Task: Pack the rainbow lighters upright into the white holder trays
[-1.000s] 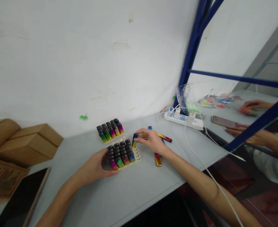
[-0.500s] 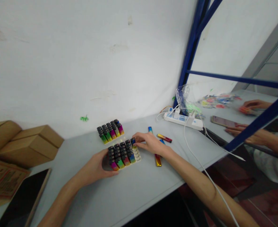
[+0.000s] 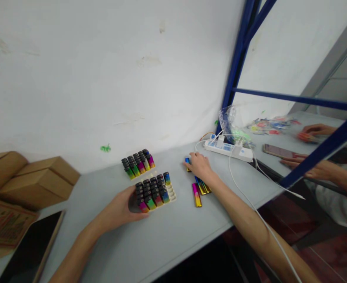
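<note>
- The grey table (image 3: pixel 167 239) carries everything, and the white tray (image 3: pixel 171 191) of lighters near its middle is our landmark here
- Far left of the tray sit two brown cardboard boxes (image 3: pixel 28 177), with a dark tablet (image 3: pixel 28 247) lying flat on the near side of them
- Right of the tray and farther back, a blue rack frame (image 3: pixel 238 70) rises, and beyond it a co-worker's hand (image 3: pixel 305 167) rests beside a phone (image 3: pixel 279 151)
- A white power strip (image 3: pixel 229 150) lies behind and to the right of the tray, a white cable (image 3: pixel 250 200) trailing off it toward the table's near edge
- Left hand (image 3: pixel 118 208) wraps the tray's left near corner, fingers closed on its edge, holding it flat on the table
- Right hand (image 3: pixel 201 167) is well to the right of the tray, palm down, fingertips touching a blue lighter (image 3: pixel 187 161) that lies on the table; fingers look loosely spread, and whether they pinch it I cannot tell
- A second, smaller block of lighters (image 3: pixel 138 162) stands just behind the tray, close to the wall
- In the tray, upright lighters (image 3: pixel 151 192) fill most slots, black caps up; the rightmost column shows bare slots with one lighter at its back
- Loose lighters (image 3: pixel 199 188) lie flat just right of the tray, beneath the right wrist
</note>
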Demonstrator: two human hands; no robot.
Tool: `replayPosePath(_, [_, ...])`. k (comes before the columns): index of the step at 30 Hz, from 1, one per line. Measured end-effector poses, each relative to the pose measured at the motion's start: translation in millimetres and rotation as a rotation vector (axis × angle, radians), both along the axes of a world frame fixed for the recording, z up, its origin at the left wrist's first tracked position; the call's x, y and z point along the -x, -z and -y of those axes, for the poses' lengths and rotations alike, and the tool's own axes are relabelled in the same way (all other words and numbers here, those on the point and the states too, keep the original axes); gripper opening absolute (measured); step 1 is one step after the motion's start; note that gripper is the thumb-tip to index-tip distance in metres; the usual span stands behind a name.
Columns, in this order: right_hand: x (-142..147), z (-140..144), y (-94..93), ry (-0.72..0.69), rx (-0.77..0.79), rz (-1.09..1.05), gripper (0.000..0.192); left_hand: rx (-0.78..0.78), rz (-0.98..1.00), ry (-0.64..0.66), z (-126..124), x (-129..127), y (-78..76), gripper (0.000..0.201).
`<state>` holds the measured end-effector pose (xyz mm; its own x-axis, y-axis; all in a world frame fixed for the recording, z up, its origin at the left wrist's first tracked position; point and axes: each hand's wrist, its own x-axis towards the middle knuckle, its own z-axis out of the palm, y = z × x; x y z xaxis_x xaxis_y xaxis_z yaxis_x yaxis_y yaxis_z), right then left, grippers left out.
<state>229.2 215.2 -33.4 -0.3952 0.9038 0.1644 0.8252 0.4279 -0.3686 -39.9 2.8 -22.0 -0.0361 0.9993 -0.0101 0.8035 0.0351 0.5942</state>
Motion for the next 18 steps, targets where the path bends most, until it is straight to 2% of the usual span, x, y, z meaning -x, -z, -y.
replayPosePath(3, [5, -3, 2.3, -0.060, 0.066, -0.025, 0.031, -0.019, 0.009, 0.005, 1, 0, -0.6, 0.058])
replayPosePath(6, [4, -4, -3.0, -0.156, 0.055, -0.107, 0.023, -0.036, 0.020, 0.007, 1, -1, -1.5, 0.058])
replayPosePath(8, [3, -1, -7.9, -0.233, 0.070, -0.234, 0.021, -0.044, 0.020, 0.005, 1, -2, -1.7, 0.058])
replayPosePath(10, [2, 5, -11.6, -0.367, 0.228, -0.513, 0.023, -0.051, 0.010, -0.001, 1, -2, -1.2, 0.058])
replayPosePath(13, [3, 17, -14.4, -0.583, 0.630, -0.959, 0.040, -0.067, -0.010, -0.009, 2, -2, 0.6, 0.058])
replayPosePath(15, [7, 25, -15.4, -0.623, 0.811, -1.074, 0.050, -0.075, -0.021, -0.008, 2, -1, 2.1, 0.057])
replayPosePath(18, [13, 34, -16.2, -0.581, 0.919, -1.123, 0.057, -0.073, -0.024, 0.003, 1, 0, 3.5, 0.057])
